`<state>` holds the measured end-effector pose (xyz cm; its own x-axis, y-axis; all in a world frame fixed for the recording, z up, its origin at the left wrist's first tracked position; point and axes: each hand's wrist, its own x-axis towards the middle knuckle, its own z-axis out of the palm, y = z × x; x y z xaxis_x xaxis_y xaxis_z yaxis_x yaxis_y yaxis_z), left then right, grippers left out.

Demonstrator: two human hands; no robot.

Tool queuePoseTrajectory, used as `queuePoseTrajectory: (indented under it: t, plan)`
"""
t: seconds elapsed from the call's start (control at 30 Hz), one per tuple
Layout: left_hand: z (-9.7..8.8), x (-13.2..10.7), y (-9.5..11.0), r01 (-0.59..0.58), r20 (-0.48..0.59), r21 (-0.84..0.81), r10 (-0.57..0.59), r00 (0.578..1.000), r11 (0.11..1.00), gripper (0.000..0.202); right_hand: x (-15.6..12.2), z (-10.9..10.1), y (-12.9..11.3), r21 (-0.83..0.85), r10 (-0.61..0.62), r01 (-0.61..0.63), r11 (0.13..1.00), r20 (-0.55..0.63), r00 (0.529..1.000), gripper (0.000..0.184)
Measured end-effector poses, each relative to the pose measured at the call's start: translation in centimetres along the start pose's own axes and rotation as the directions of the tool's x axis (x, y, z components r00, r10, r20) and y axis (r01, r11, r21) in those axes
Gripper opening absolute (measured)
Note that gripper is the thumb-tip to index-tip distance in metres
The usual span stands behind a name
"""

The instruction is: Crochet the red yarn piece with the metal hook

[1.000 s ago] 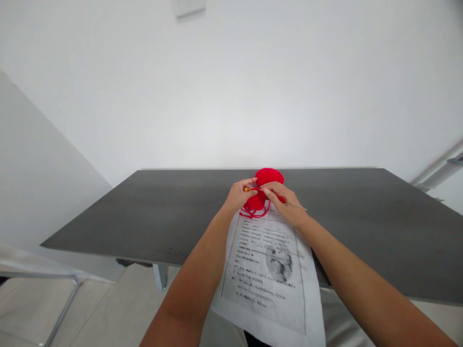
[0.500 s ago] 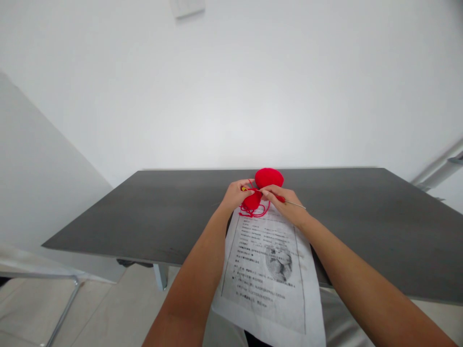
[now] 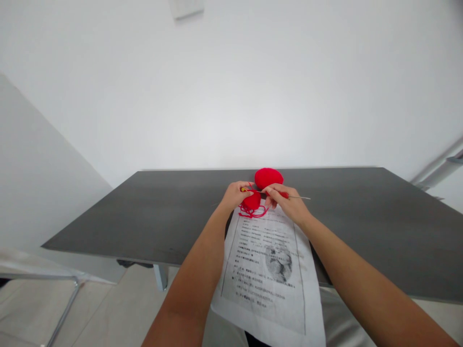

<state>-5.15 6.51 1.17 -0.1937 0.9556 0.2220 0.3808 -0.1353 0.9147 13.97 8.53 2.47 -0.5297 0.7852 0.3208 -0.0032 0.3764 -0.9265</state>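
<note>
My left hand (image 3: 235, 195) pinches a small piece of red crochet work (image 3: 252, 200), with a yellow stitch marker (image 3: 243, 189) at its upper edge. Closed around the red grip of a crochet hook (image 3: 299, 197) is my right hand (image 3: 280, 196); the metal shaft sticks out to the right. The hook's tip reaches toward the top of the crochet work, too small to tell if it is in a stitch. Loose red yarn (image 3: 249, 213) lies in loops just below. Behind my hands sits a red ball of yarn (image 3: 268, 177).
A printed sheet (image 3: 267, 289) with text and a dark picture lies under the yarn and hangs over the near edge of the dark table (image 3: 162, 212). A white wall (image 3: 231, 96) rises behind. Metal tubing (image 3: 65, 311) stands on the floor at left.
My right hand has shifted slightly, and the crochet hook has tilted from sloping down to nearly level. The left hand and the yarn ball have stayed put.
</note>
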Motion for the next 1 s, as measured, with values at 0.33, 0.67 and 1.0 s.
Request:
queuePoseTrajectory:
  t: [0.33,0.67,1.0]
  plan:
    - [-0.1,-0.7,0.5,0.212,0.224,-0.267,-0.153,0.962,0.940,0.043,0.5,-0.3,0.4,0.316,0.132,-0.137,0.939,0.036,0.991,0.036]
    - [-0.2,-1.1,1.2,0.333,0.470,-0.427,-0.108,0.876,0.841,0.050,0.3,0.1,0.4,0.278,0.038,-0.053,0.959,0.059,0.998,0.030]
    - [0.0,-1.1,1.2,0.264,0.417,-0.420,-0.073,0.906,0.868,0.058,0.4,0.2,0.5,0.092,-0.018,0.015,0.996,0.032,0.999,0.028]
